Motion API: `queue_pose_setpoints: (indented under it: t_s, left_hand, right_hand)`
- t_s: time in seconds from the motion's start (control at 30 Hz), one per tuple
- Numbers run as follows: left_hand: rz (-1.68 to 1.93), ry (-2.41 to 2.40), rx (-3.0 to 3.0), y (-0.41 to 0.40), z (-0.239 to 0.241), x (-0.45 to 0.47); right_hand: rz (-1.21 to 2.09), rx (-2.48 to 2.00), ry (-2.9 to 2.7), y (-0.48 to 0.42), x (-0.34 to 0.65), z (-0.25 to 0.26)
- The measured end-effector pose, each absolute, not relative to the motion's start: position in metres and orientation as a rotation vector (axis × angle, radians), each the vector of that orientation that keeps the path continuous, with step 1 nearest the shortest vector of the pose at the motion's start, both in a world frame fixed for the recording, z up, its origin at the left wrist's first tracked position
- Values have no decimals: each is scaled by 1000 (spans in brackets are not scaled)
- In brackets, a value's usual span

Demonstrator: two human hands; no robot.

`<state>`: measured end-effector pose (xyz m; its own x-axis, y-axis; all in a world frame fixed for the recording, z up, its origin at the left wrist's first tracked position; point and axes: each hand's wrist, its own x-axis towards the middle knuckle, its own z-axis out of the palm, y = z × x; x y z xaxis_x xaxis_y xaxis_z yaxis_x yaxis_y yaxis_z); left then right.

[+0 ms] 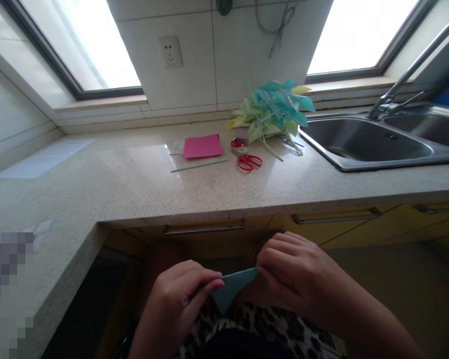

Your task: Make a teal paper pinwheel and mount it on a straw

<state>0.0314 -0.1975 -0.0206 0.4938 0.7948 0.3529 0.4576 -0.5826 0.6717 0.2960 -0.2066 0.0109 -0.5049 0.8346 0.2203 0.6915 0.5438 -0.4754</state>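
Folded paper [230, 290]: held below the table [134, 187].
Left grip [179, 296]: clamped on its left end.
Right grip [295, 279]: clamped on its tip.

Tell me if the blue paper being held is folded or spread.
Folded: the blue paper forms a triangle, pinched between left hand and right hand.

A speckled worktop [142, 184] bends in an L under two bright windows [86, 45]. Between them is a white tiled wall [232, 55] with a socket [171, 51]. At the right is a steel sink [362, 142] with a tap [407, 75]. Below are yellow drawers [333, 232] and a beige floor [407, 284].
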Motion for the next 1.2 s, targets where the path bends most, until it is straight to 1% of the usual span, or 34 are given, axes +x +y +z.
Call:
queue_pose_setpoints:
  t_s: [0.13,0.23,0.5,0.77,0.97,1.2]
  left_hand:
    - [919,955,2364,-201,-17,42]
    - [927,942,2422,-203,-17,47]
    - [905,904,2454,-206,-13,45]
    - [863,906,2454,-205,-1,42]
    - [787,936,2418,-204,1,37]
    - [782,931,2381,-203,-2,28]
  right_hand:
    - [314,-1219,-2319,-208,280,12]
    - [268,-1152,-2355,-207,265,9]
    - [329,-1148,-2449,-206,262,10]
    - [188,-1099,-2492,-209,274,14]
    - [190,-1116,-2486,-209,284,14]
    - [178,-1140,-2475,-207,294,15]
